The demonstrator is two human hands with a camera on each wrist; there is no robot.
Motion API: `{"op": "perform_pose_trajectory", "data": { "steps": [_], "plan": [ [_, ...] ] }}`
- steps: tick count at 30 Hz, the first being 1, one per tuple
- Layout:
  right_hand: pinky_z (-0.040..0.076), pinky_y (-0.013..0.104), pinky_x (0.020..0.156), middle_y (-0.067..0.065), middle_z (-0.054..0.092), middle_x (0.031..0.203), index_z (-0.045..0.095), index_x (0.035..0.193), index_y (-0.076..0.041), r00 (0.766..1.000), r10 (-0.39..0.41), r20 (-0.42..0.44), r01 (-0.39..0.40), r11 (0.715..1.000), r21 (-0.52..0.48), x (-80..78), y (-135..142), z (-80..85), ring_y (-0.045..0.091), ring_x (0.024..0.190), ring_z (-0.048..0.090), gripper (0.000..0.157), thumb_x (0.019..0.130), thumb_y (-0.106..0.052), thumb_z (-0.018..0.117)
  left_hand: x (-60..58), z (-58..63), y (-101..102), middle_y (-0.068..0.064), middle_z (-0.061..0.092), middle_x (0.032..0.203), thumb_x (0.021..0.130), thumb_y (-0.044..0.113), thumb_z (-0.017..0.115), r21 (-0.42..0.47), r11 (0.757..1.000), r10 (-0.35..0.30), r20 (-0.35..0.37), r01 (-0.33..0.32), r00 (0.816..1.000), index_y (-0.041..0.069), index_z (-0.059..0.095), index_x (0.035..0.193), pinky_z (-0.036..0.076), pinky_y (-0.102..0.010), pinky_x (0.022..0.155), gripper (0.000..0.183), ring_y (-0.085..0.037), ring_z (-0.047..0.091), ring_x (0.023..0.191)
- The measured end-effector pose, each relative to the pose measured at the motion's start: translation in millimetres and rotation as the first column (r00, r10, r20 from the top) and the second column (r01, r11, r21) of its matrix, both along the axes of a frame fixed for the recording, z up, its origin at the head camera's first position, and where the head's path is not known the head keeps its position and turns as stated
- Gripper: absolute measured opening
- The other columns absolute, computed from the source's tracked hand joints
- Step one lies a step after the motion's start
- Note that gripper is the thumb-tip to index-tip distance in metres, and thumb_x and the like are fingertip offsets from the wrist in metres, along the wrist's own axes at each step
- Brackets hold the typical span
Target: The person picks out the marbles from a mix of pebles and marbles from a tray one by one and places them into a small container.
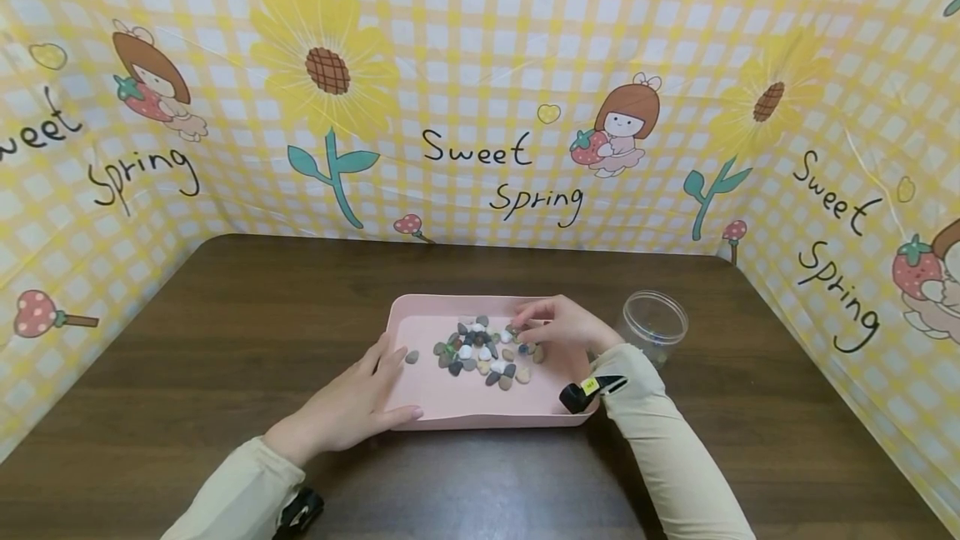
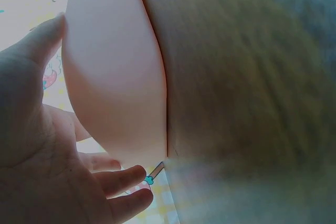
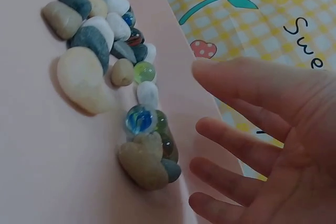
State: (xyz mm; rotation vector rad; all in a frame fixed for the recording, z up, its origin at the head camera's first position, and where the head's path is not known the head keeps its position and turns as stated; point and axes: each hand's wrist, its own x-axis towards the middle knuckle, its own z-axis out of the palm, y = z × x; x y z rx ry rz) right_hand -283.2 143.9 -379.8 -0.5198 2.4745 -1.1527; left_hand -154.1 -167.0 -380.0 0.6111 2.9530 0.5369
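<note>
A pink tray point(image 1: 442, 400) holds a heap of grey, white and tan pebbles point(image 1: 466, 352) mixed with glass marbles. My left hand point(image 1: 348, 402) rests at the tray's left end, thumb at the front rim and fingers loosely spread along the left side. In the left wrist view its thumb touches the rim of the tray point(image 2: 113, 61). Over the right part of the heap hovers my right hand point(image 1: 566, 325). The right wrist view shows its fingers spread, with nothing between them, beside a blue-swirled marble point(image 3: 140, 119) and a large tan pebble point(image 3: 142, 163).
A clear round jar point(image 1: 655, 323) stands right of the tray, beside the right wrist, with some small contents low inside. One grey pebble point(image 1: 412, 357) lies apart at the tray's left. Yellow checked cloth point(image 1: 465, 65) walls off the back and sides of the brown table point(image 1: 262, 298).
</note>
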Motion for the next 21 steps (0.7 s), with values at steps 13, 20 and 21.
{"op": "perform_pose_trajectory", "data": {
  "steps": [13,20,21],
  "plan": [
    [0.030,0.048,0.109,0.012,0.054,0.136,0.074,0.086,-0.008,0.996,0.052,-0.070,-0.047,0.997,0.066,0.8,-2.8,-3.4,0.031,0.132,0.041,0.016,0.071,-0.005,0.077,-0.6,-1.1,1.2,-0.031,0.018,0.151,0.085,0.059,0.054,-0.002,1.000,0.007,0.005,-0.007,1.000,0.001,0.034,0.143,0.037,-0.055,0.101,0.084,-0.047,0.036,0.131],
    [0.028,0.049,0.109,0.016,0.057,0.131,0.074,0.084,-0.006,0.985,0.099,-0.142,-0.086,0.992,0.097,2.5,-2.4,-5.1,0.033,0.130,0.043,0.015,0.070,-0.003,0.077,-0.3,0.1,1.3,-0.031,0.017,0.151,0.085,0.060,0.053,0.001,1.000,0.004,-0.001,-0.004,1.000,0.001,0.034,0.143,0.038,-0.055,0.101,0.084,-0.047,0.036,0.132],
    [0.027,0.049,0.109,0.016,0.057,0.132,0.074,0.083,-0.005,0.984,0.104,-0.145,-0.090,0.991,0.098,2.5,-2.3,-5.6,0.034,0.130,0.042,0.014,0.070,-0.002,0.077,-0.5,-0.1,1.3,-0.031,0.017,0.151,0.085,0.059,0.053,0.000,1.000,0.004,-0.002,-0.004,1.000,0.001,0.034,0.143,0.038,-0.055,0.101,0.084,-0.047,0.036,0.132]
  ]
}}
